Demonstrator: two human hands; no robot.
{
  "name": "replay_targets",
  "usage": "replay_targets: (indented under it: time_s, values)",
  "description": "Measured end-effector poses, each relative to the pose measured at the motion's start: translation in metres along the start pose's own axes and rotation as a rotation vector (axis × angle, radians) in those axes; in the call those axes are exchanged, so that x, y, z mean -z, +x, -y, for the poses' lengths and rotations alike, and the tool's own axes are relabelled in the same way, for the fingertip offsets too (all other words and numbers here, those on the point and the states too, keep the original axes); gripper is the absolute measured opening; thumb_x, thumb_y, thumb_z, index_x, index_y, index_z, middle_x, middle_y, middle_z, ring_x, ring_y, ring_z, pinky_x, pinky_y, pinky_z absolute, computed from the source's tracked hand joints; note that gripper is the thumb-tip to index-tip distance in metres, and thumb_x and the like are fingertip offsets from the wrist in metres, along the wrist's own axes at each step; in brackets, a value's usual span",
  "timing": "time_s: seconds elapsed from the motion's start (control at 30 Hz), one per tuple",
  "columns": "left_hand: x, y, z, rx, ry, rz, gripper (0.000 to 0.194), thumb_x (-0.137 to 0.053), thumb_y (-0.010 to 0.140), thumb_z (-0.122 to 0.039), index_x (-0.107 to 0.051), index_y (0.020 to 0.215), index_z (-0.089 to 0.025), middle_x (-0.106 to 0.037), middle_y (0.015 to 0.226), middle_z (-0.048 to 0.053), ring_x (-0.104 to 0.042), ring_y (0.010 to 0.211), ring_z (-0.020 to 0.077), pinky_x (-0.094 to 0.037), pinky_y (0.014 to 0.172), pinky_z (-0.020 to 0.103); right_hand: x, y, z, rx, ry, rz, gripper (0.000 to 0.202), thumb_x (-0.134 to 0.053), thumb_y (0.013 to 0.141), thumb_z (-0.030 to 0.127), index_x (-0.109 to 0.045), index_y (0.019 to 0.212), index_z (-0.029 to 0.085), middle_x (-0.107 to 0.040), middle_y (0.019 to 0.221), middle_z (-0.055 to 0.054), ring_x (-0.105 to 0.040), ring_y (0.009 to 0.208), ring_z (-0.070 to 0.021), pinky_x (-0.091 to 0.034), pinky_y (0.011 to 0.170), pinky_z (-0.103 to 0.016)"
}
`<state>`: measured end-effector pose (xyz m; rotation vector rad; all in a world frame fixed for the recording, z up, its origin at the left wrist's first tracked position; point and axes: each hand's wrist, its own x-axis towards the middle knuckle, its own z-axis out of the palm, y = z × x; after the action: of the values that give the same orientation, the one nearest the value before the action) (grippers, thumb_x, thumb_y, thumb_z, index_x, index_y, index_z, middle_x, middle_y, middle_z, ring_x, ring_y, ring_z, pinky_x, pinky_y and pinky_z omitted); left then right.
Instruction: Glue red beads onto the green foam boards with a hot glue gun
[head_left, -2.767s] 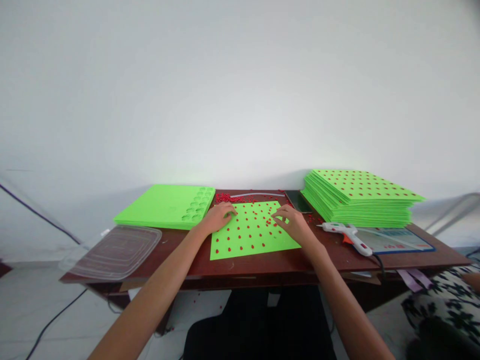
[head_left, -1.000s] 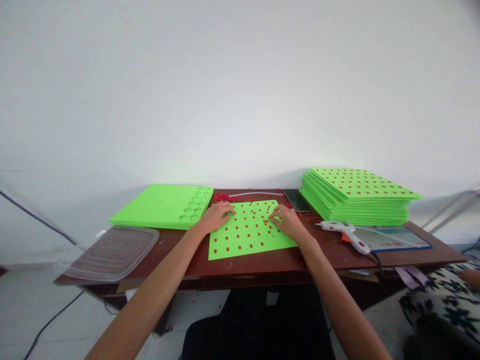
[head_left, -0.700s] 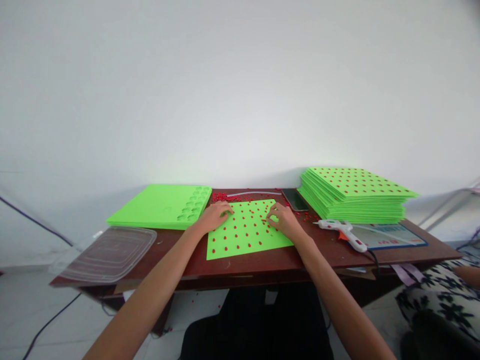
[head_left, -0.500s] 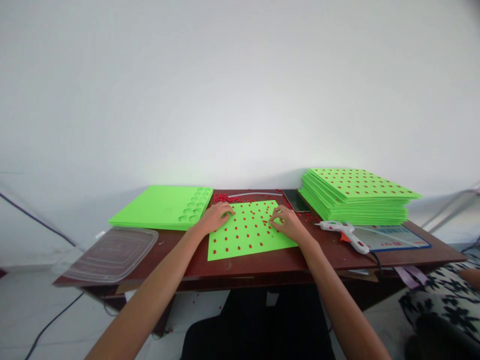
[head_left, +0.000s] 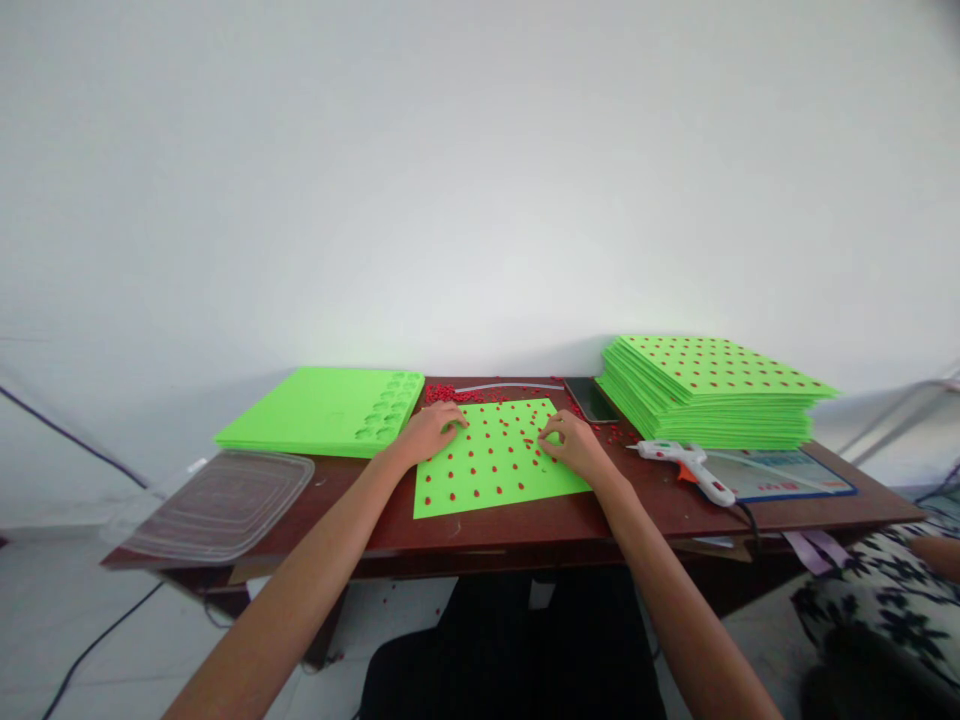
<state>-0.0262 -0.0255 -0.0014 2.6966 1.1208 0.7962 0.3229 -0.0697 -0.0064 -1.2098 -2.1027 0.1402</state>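
Head view, green sheet (head_left: 491, 465) under both hands

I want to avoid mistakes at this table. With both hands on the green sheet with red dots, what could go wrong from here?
1. The right hand rests among the red dots on the green sheet; a sliding palm might smear or dislodge them.
2. Loose red beads lie by the left hand; a nudge could scatter them.
3. The glue gun lies near the right forearm, with its cord over the table edge; catching it could pull it down.
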Motion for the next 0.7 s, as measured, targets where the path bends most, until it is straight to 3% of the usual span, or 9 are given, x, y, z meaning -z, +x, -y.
replay_targets:
  time_s: [0.13, 0.47, 0.7]
  values:
    - [-0.0003, -0.0001, 0.0005, 0.004, -0.003, 0.002, 0.03, -0.054, 0.085, -0.007, -0.071, 0.102, -0.024, -0.068, 0.112, 0.003, -0.062, 0.111, 0.0211, -0.047, 0.106, 0.04, 0.0034, -0.0014, 0.0041, -0.036, 0.048, 0.02, 0.005, -0.074, 0.079, 0.015, -0.075, 0.079, 0.02, -0.065, 0.094, -0.004, -0.057, 0.067, -0.0128, -0.049, 0.072, -0.029]
    - [0.0024, 0.0, -0.0036, 0.008, -0.001, 0.001, 0.03, -0.053, 0.085, -0.006, -0.072, 0.101, -0.024, -0.068, 0.111, 0.004, -0.062, 0.11, 0.0213, -0.048, 0.104, 0.04, 0.0054, -0.0037, 0.0059, -0.073, 0.071, -0.007, 0.004, -0.075, 0.078, 0.019, -0.078, 0.08, 0.021, -0.066, 0.095, -0.006, -0.062, 0.074, -0.016, -0.051, 0.074, -0.031]
    - [0.0024, -0.0002, -0.003, 0.001, 0.001, -0.001, 0.03, -0.053, 0.085, -0.007, -0.072, 0.101, -0.024, -0.068, 0.111, 0.004, -0.063, 0.108, 0.0213, -0.049, 0.102, 0.04, 0.0058, -0.0064, -0.0037, -0.077, 0.094, -0.028, 0.014, -0.076, 0.078, 0.024, -0.079, 0.092, 0.022, -0.067, 0.102, -0.007, -0.061, 0.068, -0.0143, -0.054, 0.069, -0.031]
